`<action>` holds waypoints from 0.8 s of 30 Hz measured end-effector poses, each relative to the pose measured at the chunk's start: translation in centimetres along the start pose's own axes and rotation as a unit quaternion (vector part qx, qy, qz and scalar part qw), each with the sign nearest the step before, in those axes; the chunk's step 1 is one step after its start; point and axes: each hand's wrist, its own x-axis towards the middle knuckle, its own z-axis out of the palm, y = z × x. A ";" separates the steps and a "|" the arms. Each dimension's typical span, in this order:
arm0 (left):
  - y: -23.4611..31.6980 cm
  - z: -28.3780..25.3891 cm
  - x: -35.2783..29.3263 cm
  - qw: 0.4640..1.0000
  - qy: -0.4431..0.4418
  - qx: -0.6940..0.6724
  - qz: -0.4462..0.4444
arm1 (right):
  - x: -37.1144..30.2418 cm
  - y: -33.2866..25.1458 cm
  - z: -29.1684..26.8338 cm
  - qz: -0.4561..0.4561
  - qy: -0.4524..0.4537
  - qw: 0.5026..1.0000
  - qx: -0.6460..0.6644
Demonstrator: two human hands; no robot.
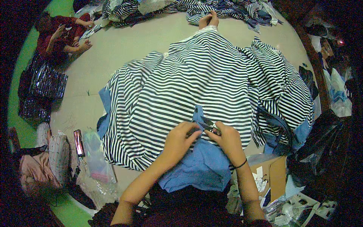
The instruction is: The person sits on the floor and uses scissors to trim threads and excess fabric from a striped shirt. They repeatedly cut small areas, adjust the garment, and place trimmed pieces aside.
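Note:
A black-and-white striped garment (181, 79) with blue fabric parts is spread out in front of me. My left hand (184, 135) is closed on a narrow blue placket (198, 111) at the garment's near middle, above a wide blue panel (200, 166) by my body. In my right hand (227, 138) are small dark thread snips (210, 127), their blades pointing left beside the placket. The fingertips of both hands nearly meet there. Whether the blades touch the cloth or a thread, I cannot tell.
Another striped garment (281, 83) lies at the right. More striped clothes (204, 11) are heaped at the far side, near what look like bare feet (209, 20). A seated person (62, 34) is at the far left by dark wrapped packs (47, 81). A phone (78, 143) and cardboard box (278, 176) lie nearer.

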 end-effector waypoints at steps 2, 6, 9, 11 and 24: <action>0.2 1.2 0.2 0.996 0.026 0.053 -0.068 | 0.1 0.1 0.0 0.001 0.001 1.000 0.004; 0.3 1.8 0.4 0.992 0.048 0.061 -0.102 | 0.3 0.3 0.1 -0.009 0.003 1.000 0.015; 0.1 1.9 0.5 0.992 0.046 0.066 -0.099 | 0.3 0.4 0.3 -0.020 0.001 1.000 0.025; 0.0 1.8 0.5 0.992 0.033 0.045 -0.116 | 0.3 0.4 0.4 -0.020 -0.003 1.000 0.017; -1.5 0.9 0.3 0.990 0.059 -0.063 -0.110 | -1.3 -0.3 -0.6 -0.027 -0.031 0.999 0.034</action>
